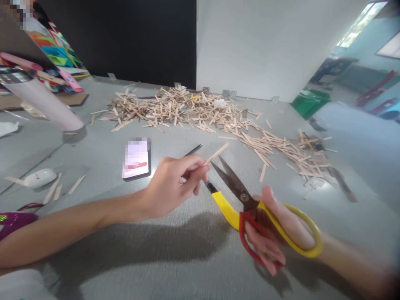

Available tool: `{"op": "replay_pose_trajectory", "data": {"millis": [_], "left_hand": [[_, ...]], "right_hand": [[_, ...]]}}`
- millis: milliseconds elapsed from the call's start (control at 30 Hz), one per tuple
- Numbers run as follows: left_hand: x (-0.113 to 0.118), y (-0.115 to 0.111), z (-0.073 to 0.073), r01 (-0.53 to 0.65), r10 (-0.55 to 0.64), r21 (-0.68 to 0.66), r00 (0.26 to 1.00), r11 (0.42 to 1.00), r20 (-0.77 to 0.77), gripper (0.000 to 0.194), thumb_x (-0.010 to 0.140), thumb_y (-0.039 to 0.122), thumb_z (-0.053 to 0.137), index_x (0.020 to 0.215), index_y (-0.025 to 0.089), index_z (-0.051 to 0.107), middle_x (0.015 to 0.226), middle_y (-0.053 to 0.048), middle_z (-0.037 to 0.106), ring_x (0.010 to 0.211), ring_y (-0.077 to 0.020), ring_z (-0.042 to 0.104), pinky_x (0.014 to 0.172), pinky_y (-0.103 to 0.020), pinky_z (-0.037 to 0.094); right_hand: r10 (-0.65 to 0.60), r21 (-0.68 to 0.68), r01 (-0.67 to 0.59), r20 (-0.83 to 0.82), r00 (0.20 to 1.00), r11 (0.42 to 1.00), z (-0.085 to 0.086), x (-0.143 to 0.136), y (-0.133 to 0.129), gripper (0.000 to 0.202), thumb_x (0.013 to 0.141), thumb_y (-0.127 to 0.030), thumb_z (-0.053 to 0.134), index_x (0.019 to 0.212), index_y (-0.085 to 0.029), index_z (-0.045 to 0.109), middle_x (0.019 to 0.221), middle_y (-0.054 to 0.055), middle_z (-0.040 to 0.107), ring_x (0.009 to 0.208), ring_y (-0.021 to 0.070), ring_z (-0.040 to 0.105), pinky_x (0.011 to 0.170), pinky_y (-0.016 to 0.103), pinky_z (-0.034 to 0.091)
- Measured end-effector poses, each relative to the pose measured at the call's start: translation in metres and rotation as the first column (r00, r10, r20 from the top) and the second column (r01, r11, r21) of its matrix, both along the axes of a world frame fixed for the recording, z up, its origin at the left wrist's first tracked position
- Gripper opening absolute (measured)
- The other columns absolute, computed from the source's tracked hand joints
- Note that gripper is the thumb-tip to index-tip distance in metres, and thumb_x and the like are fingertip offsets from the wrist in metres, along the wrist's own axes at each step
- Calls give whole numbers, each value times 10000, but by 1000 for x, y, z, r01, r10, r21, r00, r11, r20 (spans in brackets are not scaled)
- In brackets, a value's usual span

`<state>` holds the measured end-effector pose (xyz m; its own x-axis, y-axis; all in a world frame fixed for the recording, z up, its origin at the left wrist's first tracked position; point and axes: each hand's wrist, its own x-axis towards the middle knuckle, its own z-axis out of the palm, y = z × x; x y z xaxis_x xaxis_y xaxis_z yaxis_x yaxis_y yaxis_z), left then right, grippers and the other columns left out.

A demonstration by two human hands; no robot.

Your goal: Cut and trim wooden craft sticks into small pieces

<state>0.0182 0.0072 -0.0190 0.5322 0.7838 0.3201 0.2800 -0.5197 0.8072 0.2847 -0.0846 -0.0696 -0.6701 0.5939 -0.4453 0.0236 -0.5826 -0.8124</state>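
Between the thumb and fingers of my left hand [178, 183] is a thin wooden stick [218, 152], its free end pointing up and to the right. My right hand [275, 225] grips a pair of scissors [233, 180] with one yellow and one red handle. The blades are parted a little, their tips close beside the stick; whether they touch it I cannot tell. Under the scissors lies a yellow-handled utility knife [225, 210] on the table. A dark pen [195, 149] lies behind my left hand, partly hidden by it.
A long heap of wooden sticks [175, 110] spreads along the back and right of the grey table [150, 258]. On the left are a phone [136, 160], a white mouse [40, 178] and a pale bottle [46, 98]. A green bin [311, 102] stands beyond the right edge.
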Motion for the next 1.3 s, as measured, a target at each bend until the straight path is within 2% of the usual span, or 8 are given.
{"op": "replay_pose_trajectory", "data": {"millis": [67, 200, 300, 467, 633, 767, 900, 1300], "left_hand": [[0, -1, -2, -4, 4, 58, 1000, 998, 4, 258, 1110, 211, 581, 867, 176, 659, 582, 68, 649, 476, -49, 632, 515, -117, 486], [-1, -3, -3, -27, 28, 138, 1000, 990, -6, 233, 1095, 141, 580, 880, 167, 664, 571, 90, 636, 458, -23, 612, 514, -87, 462], [-2, -2, 1, -4, 4, 129, 1000, 992, -2, 237, 1088, 116, 584, 868, 160, 659, 570, 96, 617, 453, -15, 618, 493, -67, 444], [-2, 1, 3, 2, 1, 184, 1000, 983, -17, 232, 1073, 82, 593, 860, 153, 649, 584, 101, 611, 450, -2, 622, 492, -49, 428], [-4, 2, 4, -22, 28, 205, 999, 978, -29, 227, 1084, 109, 601, 870, 155, 661, 582, 100, 628, 447, -4, 626, 492, -47, 438], [-7, 1, 4, -41, 52, 231, 998, 972, -42, 227, 1093, 133, 597, 880, 164, 672, 570, 101, 633, 435, -15, 625, 486, -70, 441], [-8, 0, 1, -43, 68, 298, 995, 953, -73, 207, 1088, 127, 600, 899, 169, 673, 568, 105, 639, 442, -24, 626, 501, -102, 436], [-11, 3, -2, -27, 103, 462, 985, 886, -140, 159, 1085, 125, 607, 954, 181, 677, 601, 102, 664, 461, -45, 616, 515, -151, 429]], "right_hand": [[21, -13, -20, 7, 1000, 1000, 3, -1, -1, 1124, 701, -1160, -19, 544, -218, 574, 331, 10, 399, 269, 170, 453, 306, 268, 393], [-171, 352, 58, 299, 939, 934, 20, 2, -4, 947, 913, -1050, 291, 645, -198, 604, 446, -4, 501, 375, 116, 460, 438, 236, 411], [-287, 483, 39, 451, 845, 875, 30, 5, -4, 848, 914, -1016, 431, 732, -207, 611, 523, -27, 508, 408, 102, 408, 428, 236, 348], [-255, 485, -40, 525, 812, 873, 33, 6, 0, 913, 860, -1066, 399, 669, -197, 606, 586, 20, 541, 425, 108, 429, 392, 246, 338], [-210, 427, 17, 408, 889, 904, 30, 3, 7, 866, 804, -1060, 540, 664, -206, 556, 572, -19, 476, 411, 94, 405, 380, 234, 297], [-254, 474, 85, 304, 918, 877, 32, -1, 11, 797, 813, -971, 692, 666, -204, 531, 560, -51, 405, 452, 75, 323, 406, 230, 208], [-267, 546, 58, 312, 912, 836, 32, -2, 11, 812, 853, -967, 653, 617, -217, 448, 524, -77, 288, 479, 68, 198, 435, 266, 102], [-261, 507, 96, 265, 928, 857, 31, -8, 1, 756, 968, -861, 616, 592, -222, 466, 444, -63, 358, 376, 62, 277, 365, 234, 150]]}}
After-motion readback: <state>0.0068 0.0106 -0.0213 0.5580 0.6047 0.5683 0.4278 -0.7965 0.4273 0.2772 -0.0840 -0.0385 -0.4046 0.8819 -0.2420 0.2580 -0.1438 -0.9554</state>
